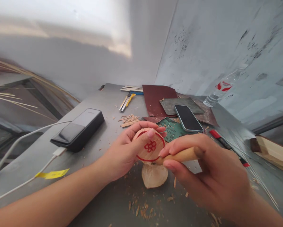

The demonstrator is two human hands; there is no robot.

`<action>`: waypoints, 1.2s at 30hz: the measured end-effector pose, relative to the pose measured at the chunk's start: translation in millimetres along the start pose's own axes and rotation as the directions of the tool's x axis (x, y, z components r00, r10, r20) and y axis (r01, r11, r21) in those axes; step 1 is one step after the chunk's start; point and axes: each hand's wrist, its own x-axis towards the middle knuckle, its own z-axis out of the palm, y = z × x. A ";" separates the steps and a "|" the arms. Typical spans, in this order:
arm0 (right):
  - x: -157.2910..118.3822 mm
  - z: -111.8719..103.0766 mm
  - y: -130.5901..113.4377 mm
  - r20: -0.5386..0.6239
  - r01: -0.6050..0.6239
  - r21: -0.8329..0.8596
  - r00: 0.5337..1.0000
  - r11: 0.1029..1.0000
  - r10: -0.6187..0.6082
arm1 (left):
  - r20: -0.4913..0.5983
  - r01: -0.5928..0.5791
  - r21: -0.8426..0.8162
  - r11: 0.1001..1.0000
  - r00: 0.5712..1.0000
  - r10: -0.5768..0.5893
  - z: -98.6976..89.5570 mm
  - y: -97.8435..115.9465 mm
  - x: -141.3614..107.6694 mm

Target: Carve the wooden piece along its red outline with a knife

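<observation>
My left hand (129,148) is closed around a round wooden piece (153,138), its thumb lying across the face. A red ring runs along the rim of that face, with a red flower drawn in the middle. Just below hangs or lies a pale, pointed wooden part (154,176); I cannot tell whether it joins the round piece. My right hand (212,173) grips a carving tool by its light wooden handle (182,155). The tool's tip meets the lower right rim of the round piece, and its blade is mostly hidden.
Wood shavings (143,209) litter the grey table (94,176). Left stands a black power bank (84,129) with a white cable. Farther back are a yellow utility knife (127,101), sandpaper sheets (158,97) and a phone (188,118). Right are a red-black marker (228,147) and a plastic bottle (223,86).
</observation>
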 end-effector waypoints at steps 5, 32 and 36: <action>-5.4 -4.4 -0.9 0.017 -0.011 -0.031 1.000 0.999 0.011 | -0.029 0.012 0.098 0.995 1.000 -0.009 -3.2 3.7 -0.1; -0.6 -4.4 4.1 -0.010 -0.055 0.109 0.998 0.993 0.057 | -0.111 -0.008 0.196 0.981 0.993 0.030 -4.3 3.1 4.6; -1.6 -3.3 6.0 0.009 -0.061 0.123 0.998 0.991 0.060 | -0.137 0.011 0.261 0.965 0.990 0.025 -5.8 2.8 6.8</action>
